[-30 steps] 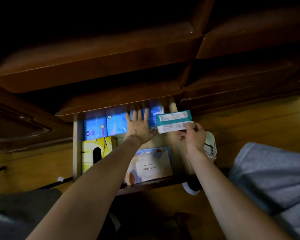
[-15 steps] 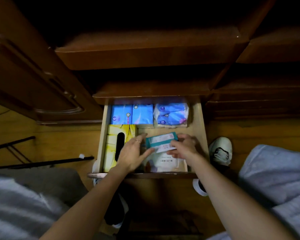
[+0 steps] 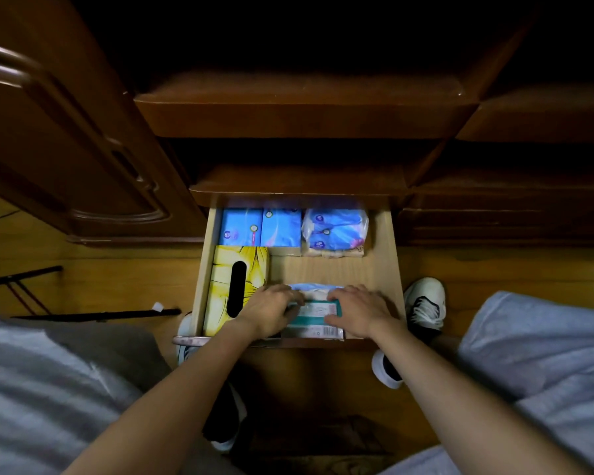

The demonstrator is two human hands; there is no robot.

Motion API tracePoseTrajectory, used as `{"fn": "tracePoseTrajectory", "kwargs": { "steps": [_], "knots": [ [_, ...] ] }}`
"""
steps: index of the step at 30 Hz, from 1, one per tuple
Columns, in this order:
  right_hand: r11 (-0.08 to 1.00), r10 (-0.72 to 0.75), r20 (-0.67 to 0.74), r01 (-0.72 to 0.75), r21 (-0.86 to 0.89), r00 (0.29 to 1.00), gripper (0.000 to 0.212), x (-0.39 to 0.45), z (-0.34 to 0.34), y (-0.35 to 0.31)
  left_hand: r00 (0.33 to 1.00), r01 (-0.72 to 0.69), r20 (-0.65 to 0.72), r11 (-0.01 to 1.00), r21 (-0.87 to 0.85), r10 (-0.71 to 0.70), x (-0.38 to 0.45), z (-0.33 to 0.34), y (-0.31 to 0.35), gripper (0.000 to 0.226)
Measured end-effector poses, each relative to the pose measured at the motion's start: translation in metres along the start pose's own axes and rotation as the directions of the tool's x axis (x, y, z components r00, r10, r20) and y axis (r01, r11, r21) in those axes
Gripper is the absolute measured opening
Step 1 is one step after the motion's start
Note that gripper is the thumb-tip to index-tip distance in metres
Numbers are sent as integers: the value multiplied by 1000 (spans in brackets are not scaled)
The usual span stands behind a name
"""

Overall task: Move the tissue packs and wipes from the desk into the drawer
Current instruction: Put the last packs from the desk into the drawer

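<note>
The open wooden drawer [image 3: 384, 269] holds two blue tissue packs [image 3: 261, 228] at the back left and a clear-wrapped bundle of blue packs [image 3: 335, 231] at the back right. A yellow tissue box [image 3: 227, 286] lies along its left side. At the front, a teal and white wipes pack [image 3: 314, 311] lies on top of a larger pale wipes pack [image 3: 318, 289]. My left hand [image 3: 271, 311] holds the teal pack's left end and my right hand [image 3: 359, 311] holds its right end, fingers curled over it.
A dark wooden desk edge [image 3: 306, 111] overhangs the drawer, with a cabinet door [image 3: 83, 149] to the left. Wooden floor [image 3: 117, 275] surrounds it. White shoes [image 3: 424, 303] stand right of the drawer, black rods [image 3: 83, 315] lie left, and grey cloth [image 3: 546, 354] covers my knees.
The teal wipes pack has gone from above the drawer's right edge down onto the large pack at the front. My left hand left the blue packs and joined the right on it.
</note>
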State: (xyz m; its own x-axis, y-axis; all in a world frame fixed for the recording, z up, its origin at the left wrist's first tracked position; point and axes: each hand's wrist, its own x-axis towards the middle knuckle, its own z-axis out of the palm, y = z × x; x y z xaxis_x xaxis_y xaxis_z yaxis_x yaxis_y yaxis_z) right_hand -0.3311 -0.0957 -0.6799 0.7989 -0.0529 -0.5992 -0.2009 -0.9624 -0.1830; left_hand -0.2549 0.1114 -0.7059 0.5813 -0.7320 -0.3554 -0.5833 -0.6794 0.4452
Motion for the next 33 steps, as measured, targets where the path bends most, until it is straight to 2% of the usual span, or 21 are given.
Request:
{"fn": "tracePoseTrajectory", "kwargs": {
  "steps": [1,3,5,6,8,10,15,19,22,25,27,29,31,33],
  "knots": [
    [999,-24,-16,24,21,1000,65,-5,3,-1,1000,-1,-9,1000,-31,1,-7,-2,3,41],
    [989,-90,2,89,122,996,74,-16,3,-3,999,5,50,999,-48,-3,-23,-10,7,75],
    [977,-196,130,181,115,972,73,-28,2,-4,985,-69,168,990,120,48,-40,-18,9,95],
    [970,-245,170,243,31,955,67,-33,2,-5,972,-143,215,959,246,90,-47,-21,9,91],
    [930,-307,124,325,-171,944,48,-40,7,-4,954,-252,262,870,424,149,-56,-27,9,65],
    [914,-323,12,315,-257,946,37,-42,11,-3,962,-214,251,858,467,103,-60,-30,9,45],
    [920,-299,-92,261,-293,950,38,-40,12,2,979,-160,186,860,484,78,-62,-29,11,34],
    [958,-224,-213,175,-225,951,37,-26,1,10,999,-30,-4,909,417,35,-45,-31,6,32],
    [979,-137,-362,72,-189,922,38,-9,-15,11,983,87,-184,926,368,-20,-27,-40,-2,33],
    [988,58,-460,-118,-102,886,54,14,-30,6,901,298,-389,928,226,-195,-11,-52,-9,32],
    [978,192,-476,-208,19,858,41,32,-39,1,840,388,-449,916,102,-305,1,-58,-15,17],
    [960,282,-459,-250,130,843,27,52,-52,-2,818,422,-430,907,-4,-382,16,-63,-25,26],
    [954,291,-439,-227,194,850,30,72,-63,0,847,396,-356,915,-75,-395,32,-69,-38,25],
    [959,263,-445,-181,220,856,33,90,-71,4,873,374,-311,925,-69,-376,48,-76,-50,37]
  ]
}}
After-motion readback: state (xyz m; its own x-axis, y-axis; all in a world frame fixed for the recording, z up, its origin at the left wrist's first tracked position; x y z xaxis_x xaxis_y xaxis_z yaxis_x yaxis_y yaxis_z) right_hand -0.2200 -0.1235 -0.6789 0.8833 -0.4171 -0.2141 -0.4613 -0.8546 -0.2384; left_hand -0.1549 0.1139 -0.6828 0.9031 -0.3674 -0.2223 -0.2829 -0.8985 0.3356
